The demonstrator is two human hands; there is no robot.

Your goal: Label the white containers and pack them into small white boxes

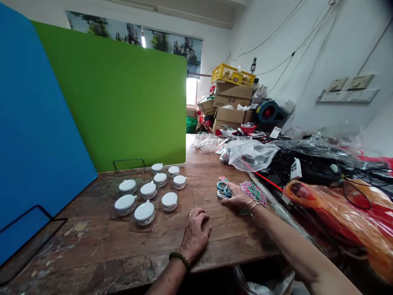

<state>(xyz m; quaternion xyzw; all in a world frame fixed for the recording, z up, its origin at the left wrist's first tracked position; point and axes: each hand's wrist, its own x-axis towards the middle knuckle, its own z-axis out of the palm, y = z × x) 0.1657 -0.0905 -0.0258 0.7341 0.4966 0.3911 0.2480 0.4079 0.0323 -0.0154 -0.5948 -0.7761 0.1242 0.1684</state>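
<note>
My right hand [238,196] reaches across the table with its fingers closed on a dark teal ring that looks like a tape roll [227,192]. Another teal roll [220,185] and a white-edged one [220,194] lie against it. Under and beside that wrist spreads a pile of red-and-green printed cards [254,192]. My left hand [195,232] rests on the wood, fingers loosely bent and thumb apart, holding nothing visible. To its left stand several round white-lidded containers [144,212] on clear plastic film.
A green panel [123,98] and a blue panel [37,123] stand at the left, near black wire stands [33,209]. Plastic bags [251,153] and an orange-wrapped bundle [344,213] crowd the right. Cardboard boxes [232,96] and a yellow crate [232,75] are stacked behind.
</note>
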